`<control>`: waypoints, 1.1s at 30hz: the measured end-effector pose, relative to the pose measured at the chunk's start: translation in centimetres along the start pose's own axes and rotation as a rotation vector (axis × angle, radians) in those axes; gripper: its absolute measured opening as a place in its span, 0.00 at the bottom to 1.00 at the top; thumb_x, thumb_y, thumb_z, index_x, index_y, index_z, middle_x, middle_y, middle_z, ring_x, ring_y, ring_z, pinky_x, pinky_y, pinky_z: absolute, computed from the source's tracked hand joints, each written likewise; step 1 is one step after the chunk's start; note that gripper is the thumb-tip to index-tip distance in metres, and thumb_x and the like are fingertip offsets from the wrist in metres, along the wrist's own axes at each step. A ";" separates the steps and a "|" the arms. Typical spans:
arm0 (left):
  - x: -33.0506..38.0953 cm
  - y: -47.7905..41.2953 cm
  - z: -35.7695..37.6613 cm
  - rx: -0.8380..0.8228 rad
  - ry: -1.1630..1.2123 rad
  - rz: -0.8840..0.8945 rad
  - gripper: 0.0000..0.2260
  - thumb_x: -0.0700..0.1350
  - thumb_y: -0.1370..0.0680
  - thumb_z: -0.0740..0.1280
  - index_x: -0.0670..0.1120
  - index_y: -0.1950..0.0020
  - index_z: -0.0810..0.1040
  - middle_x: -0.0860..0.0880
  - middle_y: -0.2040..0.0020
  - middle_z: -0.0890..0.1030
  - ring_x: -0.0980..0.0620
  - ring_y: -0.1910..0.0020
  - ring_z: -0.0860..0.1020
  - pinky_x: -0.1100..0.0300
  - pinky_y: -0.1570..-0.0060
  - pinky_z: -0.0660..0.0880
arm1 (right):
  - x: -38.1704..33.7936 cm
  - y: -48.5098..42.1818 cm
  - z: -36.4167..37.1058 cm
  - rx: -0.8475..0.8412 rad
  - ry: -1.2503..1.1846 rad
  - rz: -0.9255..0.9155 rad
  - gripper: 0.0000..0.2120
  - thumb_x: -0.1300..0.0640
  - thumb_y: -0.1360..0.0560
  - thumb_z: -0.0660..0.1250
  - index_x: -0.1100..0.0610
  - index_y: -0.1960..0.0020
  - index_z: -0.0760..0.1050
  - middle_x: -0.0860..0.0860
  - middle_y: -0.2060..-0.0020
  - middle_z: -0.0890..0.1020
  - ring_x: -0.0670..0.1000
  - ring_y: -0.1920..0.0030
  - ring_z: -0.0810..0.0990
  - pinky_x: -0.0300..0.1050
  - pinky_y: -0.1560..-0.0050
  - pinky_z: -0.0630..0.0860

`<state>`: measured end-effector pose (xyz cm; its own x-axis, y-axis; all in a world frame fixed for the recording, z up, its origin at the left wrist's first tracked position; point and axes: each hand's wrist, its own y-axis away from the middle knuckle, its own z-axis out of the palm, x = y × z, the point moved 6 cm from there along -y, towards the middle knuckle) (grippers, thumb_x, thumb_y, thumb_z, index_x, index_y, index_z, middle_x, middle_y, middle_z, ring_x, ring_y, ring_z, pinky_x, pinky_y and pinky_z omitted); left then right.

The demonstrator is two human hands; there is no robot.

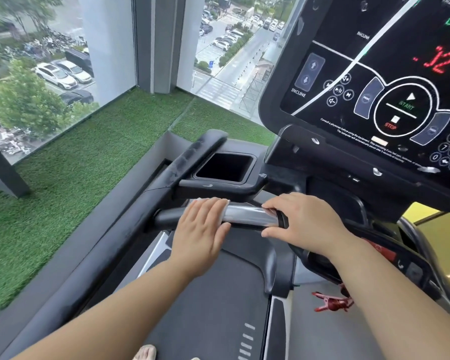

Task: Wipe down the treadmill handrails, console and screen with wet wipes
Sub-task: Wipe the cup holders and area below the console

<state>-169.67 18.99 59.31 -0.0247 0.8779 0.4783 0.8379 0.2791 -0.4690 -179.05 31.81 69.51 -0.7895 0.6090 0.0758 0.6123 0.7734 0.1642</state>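
Observation:
A short horizontal handrail [247,215] with a shiny silver sensor section runs below the treadmill console. My left hand [202,227] lies over its left part with straight fingers, pressing a white wet wipe [225,206] against the bar; only the wipe's edge shows under the fingers. My right hand [304,219] grips the right end of the same bar, fingers and thumb curled round the black collar. The dark console screen [390,81] with its buttons and red digits rises at the upper right. The long black left side rail [166,175] runs diagonally past the left hand.
A black cup holder [225,166] sits just beyond the handrail. A red safety clip [333,302] hangs at the lower right over the grey deck. The belt [213,294] lies beneath my arms. Green artificial turf [89,157] and floor-to-ceiling windows are to the left.

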 end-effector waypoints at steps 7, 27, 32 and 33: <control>4.6 -1.2 1.0 -0.027 -0.016 0.046 0.26 0.56 0.18 0.45 0.41 0.37 0.74 0.45 0.40 0.77 0.44 0.41 0.73 0.46 0.34 0.62 | 3.5 1.9 -0.6 -0.046 -0.006 0.124 0.27 0.32 0.34 0.67 0.42 0.39 0.72 0.37 0.46 0.76 0.45 0.42 0.71 0.43 0.43 0.67; 4.1 -0.8 1.1 -0.013 -0.087 0.154 0.24 0.56 0.18 0.47 0.42 0.32 0.70 0.45 0.36 0.75 0.44 0.37 0.71 0.49 0.32 0.61 | 3.7 2.4 -0.7 0.086 -0.089 0.134 0.22 0.34 0.35 0.70 0.40 0.44 0.73 0.32 0.60 0.70 0.39 0.50 0.70 0.38 0.55 0.62; 7.3 -1.8 1.6 -0.030 -0.060 0.105 0.25 0.56 0.19 0.49 0.40 0.37 0.74 0.45 0.40 0.77 0.43 0.41 0.74 0.47 0.34 0.64 | 3.6 2.5 -0.7 0.099 -0.092 0.141 0.27 0.34 0.35 0.70 0.42 0.41 0.68 0.34 0.50 0.76 0.40 0.48 0.72 0.39 0.55 0.64; 8.2 -1.9 1.8 -0.029 -0.059 0.135 0.24 0.56 0.19 0.51 0.40 0.36 0.74 0.44 0.39 0.77 0.43 0.41 0.74 0.48 0.34 0.63 | 3.6 2.5 -0.7 0.102 -0.089 0.144 0.27 0.34 0.35 0.70 0.42 0.41 0.67 0.34 0.49 0.76 0.41 0.48 0.73 0.39 0.54 0.64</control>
<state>-172.50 26.40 62.79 0.0583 0.9283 0.3672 0.8512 0.1459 -0.5042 -180.39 35.81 70.87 -0.6893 0.7245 0.0030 0.7235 0.6880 0.0570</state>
